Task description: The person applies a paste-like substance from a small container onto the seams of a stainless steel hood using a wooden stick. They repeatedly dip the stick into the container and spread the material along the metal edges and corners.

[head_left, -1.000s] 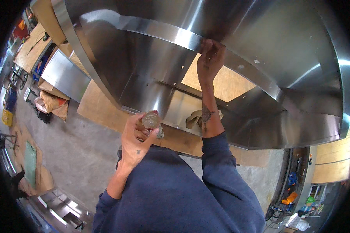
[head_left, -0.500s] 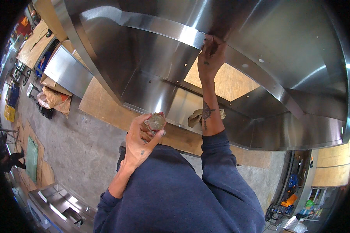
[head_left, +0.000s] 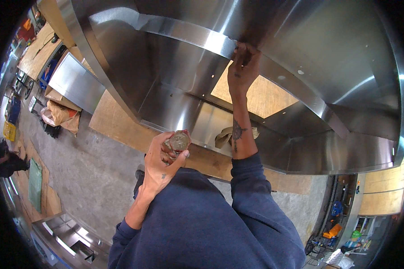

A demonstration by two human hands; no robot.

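Concrete floor [head_left: 76, 175], grey and scuffed, lies at the left beside a brown plywood sheet [head_left: 110, 123]. The left hand [head_left: 164, 163] curls its fingers tightly around a small round metal disc [head_left: 179, 141] with a dull, brushed face. To the right, the right hand [head_left: 241, 67] presses fingertips against a bent band of the large, smooth, mirror-bright stainless steel hood [head_left: 327, 58]; whether it grips anything I cannot tell.

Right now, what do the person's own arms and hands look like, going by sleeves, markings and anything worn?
Both hands are bare, with no gloves. Dark blue long sleeves are pushed up the forearms. The right hand has a small dark mark on its back, and a dark star-like tattoo sits on that forearm. The left hand carries a small dark mark on its back.
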